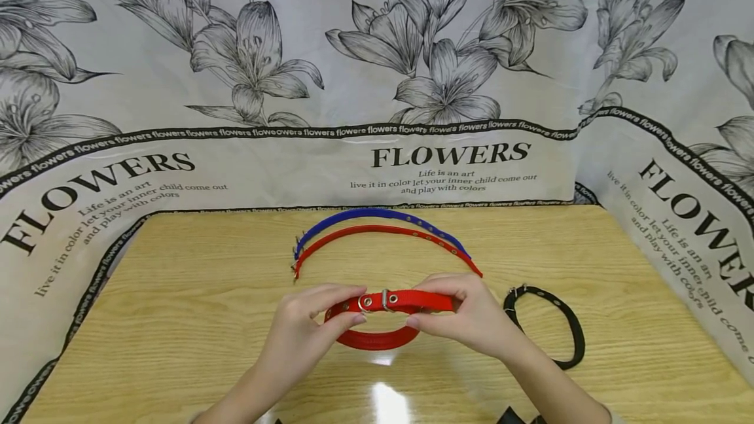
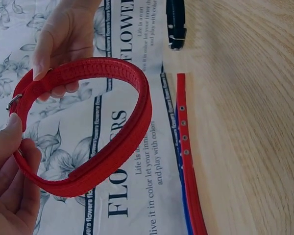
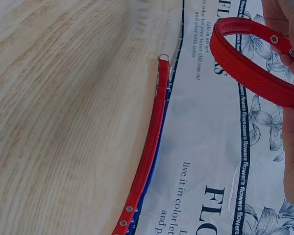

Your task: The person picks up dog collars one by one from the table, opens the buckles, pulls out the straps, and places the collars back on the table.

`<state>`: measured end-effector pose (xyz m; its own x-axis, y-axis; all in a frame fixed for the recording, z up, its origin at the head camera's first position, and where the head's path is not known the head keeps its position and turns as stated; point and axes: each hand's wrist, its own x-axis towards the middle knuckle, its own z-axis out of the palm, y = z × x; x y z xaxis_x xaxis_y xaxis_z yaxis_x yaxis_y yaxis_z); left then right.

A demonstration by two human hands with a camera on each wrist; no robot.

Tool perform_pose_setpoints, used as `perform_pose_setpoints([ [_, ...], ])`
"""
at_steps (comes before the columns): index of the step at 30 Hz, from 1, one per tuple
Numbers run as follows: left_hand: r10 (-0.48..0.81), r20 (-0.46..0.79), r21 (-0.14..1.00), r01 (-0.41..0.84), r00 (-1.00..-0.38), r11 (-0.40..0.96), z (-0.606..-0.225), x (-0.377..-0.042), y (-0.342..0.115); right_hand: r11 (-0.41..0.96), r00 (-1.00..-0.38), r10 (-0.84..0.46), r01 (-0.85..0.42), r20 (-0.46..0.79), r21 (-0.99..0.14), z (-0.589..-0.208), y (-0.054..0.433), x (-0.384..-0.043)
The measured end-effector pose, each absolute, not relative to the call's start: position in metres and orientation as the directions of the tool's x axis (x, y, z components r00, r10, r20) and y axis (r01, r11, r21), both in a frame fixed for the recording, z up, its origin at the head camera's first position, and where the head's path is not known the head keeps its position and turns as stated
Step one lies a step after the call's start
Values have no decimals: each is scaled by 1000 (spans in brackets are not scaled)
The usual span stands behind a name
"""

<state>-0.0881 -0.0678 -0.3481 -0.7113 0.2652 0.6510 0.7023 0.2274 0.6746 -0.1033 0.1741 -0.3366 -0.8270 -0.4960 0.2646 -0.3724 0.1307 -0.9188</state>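
Observation:
Both hands hold a red collar [image 1: 377, 340] in a closed loop above the table, its metal buckle and eyelets facing the head camera. My left hand [image 1: 306, 319] pinches the strap left of the buckle, between thumb and fingers, beside a D-ring. On the other side my right hand [image 1: 471, 313] pinches the strap right of the buckle, thumb at its lower edge. In the left wrist view the loop of the red collar [image 2: 142, 107] hangs round and open, with the strap passing through the buckle [image 2: 13, 102].
Behind the hands a second red collar [image 1: 377, 228] lies unbuckled in an arc, next to a blue collar [image 1: 365, 213]. A black collar [image 1: 580, 339], looped, rests at the right. Flower-printed cloth [image 1: 283, 169] borders the wooden table [image 1: 194, 280] at the back and sides.

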Motion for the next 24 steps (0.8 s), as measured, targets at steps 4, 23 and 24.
perform_pose_setpoints([
  [4, 257, 649, 684, 697, -716, 214, -349, -89, -68, 131, -835, -480, -372, 269, -919, -336, 175, -103],
  [23, 213, 389, 880, 430, -896, 200, -347, -84, -69, 124, -839, -487, -343, 245, -931, -336, 176, -103],
  [24, 216, 405, 872, 447, -888, 199, -348, -84, -69, 123, -840, -486, -339, 241, -933, -336, 176, -103],
])
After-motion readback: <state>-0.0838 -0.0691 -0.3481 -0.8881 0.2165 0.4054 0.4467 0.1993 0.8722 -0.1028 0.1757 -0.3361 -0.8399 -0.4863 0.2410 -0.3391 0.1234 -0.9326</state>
